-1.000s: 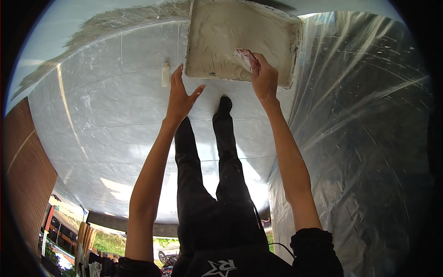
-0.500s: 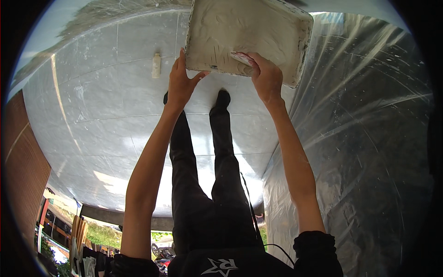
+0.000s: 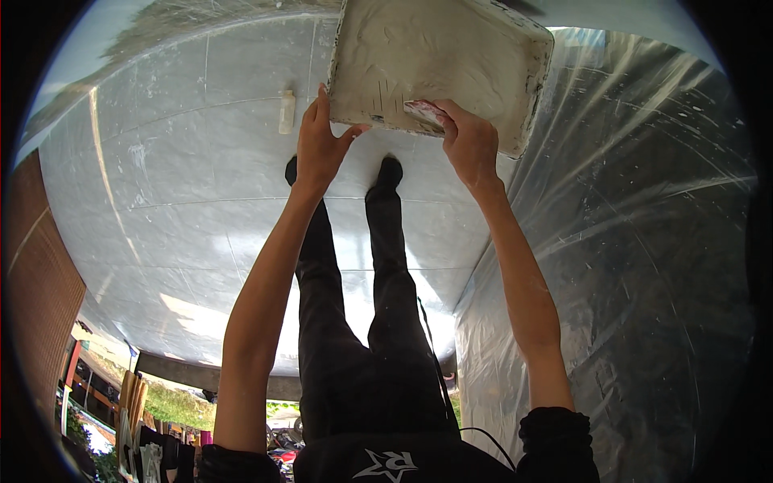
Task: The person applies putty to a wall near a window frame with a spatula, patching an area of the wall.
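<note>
A shallow rectangular tray (image 3: 525,121) with a stained rim holds a smooth, wet, beige paste (image 3: 427,52). Several short dark lines mark the paste near the close edge. My left hand (image 3: 320,153) is at the tray's near left corner, its fingers stretched along the left side and its thumb spread along the near edge. In my right hand (image 3: 473,145) is a flat, pale scraper-like piece (image 3: 424,110) with pinkish-red smears, pinched between thumb and fingers. It lies against the paste close to the near rim; its exact kind is hard to make out.
A pale bottle (image 3: 287,113) stands left of the tray. Clear plastic sheeting (image 3: 612,241) hangs along the right. Grey sheet flooring (image 3: 185,177) lies under my feet, and a brown ribbed panel (image 3: 40,266) is at the far left. Various items clutter the lower left.
The tray and both hands appear slightly farther right in view. My right hand has turned a little, and the scraper-like piece lies flatter. The bottle also appears farther right.
</note>
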### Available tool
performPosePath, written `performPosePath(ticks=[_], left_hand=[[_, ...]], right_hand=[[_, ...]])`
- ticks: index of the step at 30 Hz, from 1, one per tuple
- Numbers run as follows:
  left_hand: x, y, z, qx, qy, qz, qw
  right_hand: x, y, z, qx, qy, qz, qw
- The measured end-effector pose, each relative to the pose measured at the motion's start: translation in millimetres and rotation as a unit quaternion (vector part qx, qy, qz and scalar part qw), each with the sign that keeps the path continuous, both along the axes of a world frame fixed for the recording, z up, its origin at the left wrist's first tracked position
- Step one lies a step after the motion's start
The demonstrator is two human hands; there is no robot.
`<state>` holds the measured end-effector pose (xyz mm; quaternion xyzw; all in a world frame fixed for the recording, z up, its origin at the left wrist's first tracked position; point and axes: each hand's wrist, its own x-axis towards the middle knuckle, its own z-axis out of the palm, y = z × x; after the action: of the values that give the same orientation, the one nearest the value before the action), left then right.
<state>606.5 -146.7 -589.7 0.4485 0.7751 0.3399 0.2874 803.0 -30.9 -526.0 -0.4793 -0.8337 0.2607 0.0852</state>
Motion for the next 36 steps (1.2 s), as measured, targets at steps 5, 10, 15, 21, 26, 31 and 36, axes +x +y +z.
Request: performPosePath(ticks=[5,10,15,21,26,31,36], left_hand=[[3.1,1.0,3.0,-0.006,0.009,0.010,1.000],[5.0,0.1,1.1,-0.005,0.026,0.025,0.999],[8.9,3.4,2.8,-0.009,0.024,0.036,0.999],[3.0,-1.4,13.2,-0.057,0.077,0.030,0.995],[-24.5,-19.7,78.3,-0.054,0.049,0.031,0.997],[-76.1,-66.0,157.7,0.013,0.037,0.094,0.995],[-137.4,-100.6,244.9,0.110,0.013,0.142,0.984]], right_hand=[[2.1,8.2,-5.8,-0.029,-0.023,0.034,0.999],[-2.1,18.1,-0.6,-0.058,-0.040,0.077,0.994],[-7.1,47.8,2.5,-0.100,-0.036,0.136,0.985],[-25.7,68.9,42.5,-0.198,-0.058,0.139,0.969],[-40.2,45.0,114.7,-0.331,0.069,0.021,0.941],[-92.7,24.1,233.0,-0.465,0.242,-0.030,0.851],[-150.8,-1.0,338.1,-0.416,0.371,0.019,0.830]])
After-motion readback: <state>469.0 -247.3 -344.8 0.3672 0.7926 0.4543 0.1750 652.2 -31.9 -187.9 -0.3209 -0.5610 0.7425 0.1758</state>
